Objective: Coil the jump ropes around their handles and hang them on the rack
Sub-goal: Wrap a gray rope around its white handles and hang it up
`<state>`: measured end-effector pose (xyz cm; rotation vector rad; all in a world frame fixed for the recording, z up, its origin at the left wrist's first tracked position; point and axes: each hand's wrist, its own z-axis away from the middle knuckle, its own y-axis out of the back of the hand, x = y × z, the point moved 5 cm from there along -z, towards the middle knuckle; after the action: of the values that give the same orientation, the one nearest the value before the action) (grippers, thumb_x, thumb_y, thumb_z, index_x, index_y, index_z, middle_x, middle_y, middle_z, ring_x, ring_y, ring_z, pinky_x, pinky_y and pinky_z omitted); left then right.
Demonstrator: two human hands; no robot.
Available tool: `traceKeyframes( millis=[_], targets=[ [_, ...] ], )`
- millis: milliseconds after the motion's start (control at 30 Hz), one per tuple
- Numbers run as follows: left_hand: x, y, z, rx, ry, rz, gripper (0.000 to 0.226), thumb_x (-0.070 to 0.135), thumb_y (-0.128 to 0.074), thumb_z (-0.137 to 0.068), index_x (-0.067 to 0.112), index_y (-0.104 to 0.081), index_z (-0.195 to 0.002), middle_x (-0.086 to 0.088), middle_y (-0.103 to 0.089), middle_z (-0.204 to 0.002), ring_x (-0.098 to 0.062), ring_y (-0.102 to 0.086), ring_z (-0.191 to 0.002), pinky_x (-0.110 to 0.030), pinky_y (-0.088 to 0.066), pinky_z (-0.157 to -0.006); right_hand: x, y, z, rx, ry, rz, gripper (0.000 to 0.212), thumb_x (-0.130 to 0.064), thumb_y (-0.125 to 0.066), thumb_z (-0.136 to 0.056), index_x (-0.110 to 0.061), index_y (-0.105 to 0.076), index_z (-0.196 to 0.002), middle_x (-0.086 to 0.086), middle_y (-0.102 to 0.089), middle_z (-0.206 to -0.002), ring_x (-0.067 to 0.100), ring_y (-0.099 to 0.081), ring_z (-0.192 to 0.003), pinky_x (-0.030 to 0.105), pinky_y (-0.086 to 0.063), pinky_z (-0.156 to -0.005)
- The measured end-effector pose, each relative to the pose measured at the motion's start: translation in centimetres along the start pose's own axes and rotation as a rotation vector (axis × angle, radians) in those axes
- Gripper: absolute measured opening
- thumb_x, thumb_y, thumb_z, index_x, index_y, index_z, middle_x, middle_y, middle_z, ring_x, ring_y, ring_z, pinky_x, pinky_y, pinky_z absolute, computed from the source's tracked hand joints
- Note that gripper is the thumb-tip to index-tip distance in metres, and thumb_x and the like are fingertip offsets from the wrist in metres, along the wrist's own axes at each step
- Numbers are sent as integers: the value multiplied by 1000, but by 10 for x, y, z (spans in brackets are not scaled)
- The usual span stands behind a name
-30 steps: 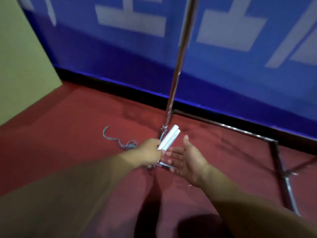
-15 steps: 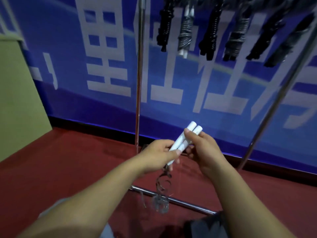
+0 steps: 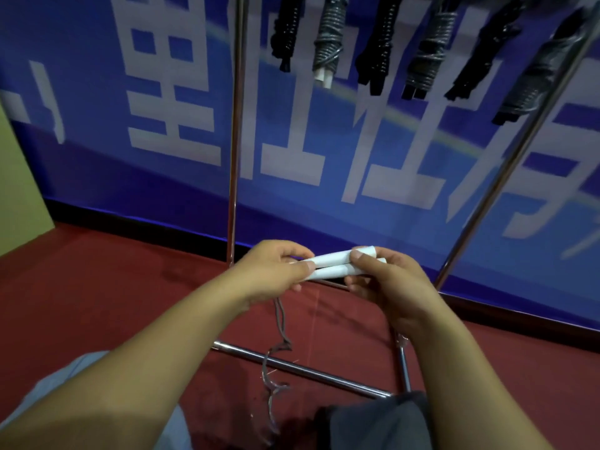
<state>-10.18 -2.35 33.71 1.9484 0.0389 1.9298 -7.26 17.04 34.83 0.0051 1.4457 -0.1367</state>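
Two white jump-rope handles (image 3: 334,265) lie side by side, nearly level, held between both hands at chest height. My left hand (image 3: 272,274) grips their left ends and my right hand (image 3: 386,280) pinches their right ends. The grey rope (image 3: 279,329) hangs loose from under my left hand down to the red floor, kinked and uncoiled. Behind stands the chrome rack: its left upright (image 3: 234,131) and slanted right upright (image 3: 506,164). Several coiled ropes (image 3: 331,37) hang from the top of the rack, black ones and grey ones.
The rack's base bars (image 3: 305,371) cross the red floor just in front of my knees. A blue banner with large white characters (image 3: 168,92) covers the wall behind. A pale green panel (image 3: 16,190) stands at the left edge.
I have risen from the floor with the handles. The handles turned from tilted upright to nearly level, and my right hand went from open beside them to gripping their right ends.
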Motion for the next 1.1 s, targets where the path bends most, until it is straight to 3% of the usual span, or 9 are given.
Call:
traceKeyframes(
  millis=[133, 233, 400, 600, 733, 833, 967, 1033, 1100],
  targets=[
    [-2, 5, -6, 277, -4, 127, 13, 25, -70, -92, 25, -68, -104, 2, -69, -102, -11, -64, -88, -23, -47, -76, -3, 10, -6, 203, 262, 135, 4, -10, -69, -92, -11, -72, -92, 11, -70, -70, 20, -65, -63, 35, -57, -64],
    [-4, -4, 2, 254, 170, 380, 15, 34, -62, -97, 20, -65, -97, 1, -66, -90, -14, -61, -78, -31, -50, -73, -9, 6, -4, 282, 464, 267, 9, -16, -71, -90, -25, -73, -92, 4, -71, -69, 26, -70, -68, 45, -58, -74],
    [-9, -24, 15, -19, 453, 789, 60, 61, -45, -97, 7, -63, -115, -15, -74, -102, -31, -69, -99, -42, -54, -79, -15, -25, 13, 69, 532, 212, 15, -12, -75, -88, -26, -74, -95, 4, -75, -86, 28, -72, -84, 45, -59, -81],
    [-2, -11, 12, 143, 356, 913, 30, 32, -51, -103, 7, -63, -92, -11, -74, -75, -25, -71, -73, -38, -56, -72, -8, -48, 20, -70, 403, 318, 17, -7, -81, -81, -19, -73, -91, 5, -73, -87, 16, -63, -75, 32, -54, -70],
    [-3, -6, 13, 74, 356, 695, 49, 53, -49, -99, 8, -67, -111, -9, -78, -91, -24, -75, -85, -37, -57, -73, -7, -44, 14, -31, 286, 44, 13, -4, -72, -88, -11, -72, -99, 11, -75, -90, 26, -74, -82, 36, -61, -75],
    [-3, -3, 14, 5, 373, 422, 63, 66, -43, -96, 10, -69, -104, -5, -78, -88, -19, -74, -76, -33, -56, -70, -10, -33, 8, 69, 208, -77, 7, -8, -66, -93, -5, -71, -98, 13, -75, -80, 25, -73, -70, 30, -58, -64],
    [2, 18, 8, 239, 91, -147, 57, 60, -54, -93, 12, -70, -67, 4, -65, -55, -12, -54, -47, -27, -42, -58, -13, -16, 4, 144, 171, -43, 10, -11, -65, -95, -3, -71, -94, 9, -71, -70, 18, -66, -59, 29, -55, -60],
    [6, 24, 9, 391, -78, -359, 50, 60, -60, -88, 15, -67, -66, 8, -56, -53, -12, -51, -52, -28, -39, -57, -12, -12, 5, 116, 134, -1, 13, -14, -65, -95, -3, -72, -94, 6, -69, -68, 15, -62, -58, 29, -53, -60],
    [6, 23, 10, 428, -164, -339, 42, 68, -62, -79, 26, -66, -74, 10, -58, -66, -9, -53, -63, -28, -41, -63, -10, -12, 5, 68, 89, 42, 16, -17, -65, -95, -3, -71, -89, 5, -65, -64, 14, -57, -56, 28, -48, -57]
  ],
)
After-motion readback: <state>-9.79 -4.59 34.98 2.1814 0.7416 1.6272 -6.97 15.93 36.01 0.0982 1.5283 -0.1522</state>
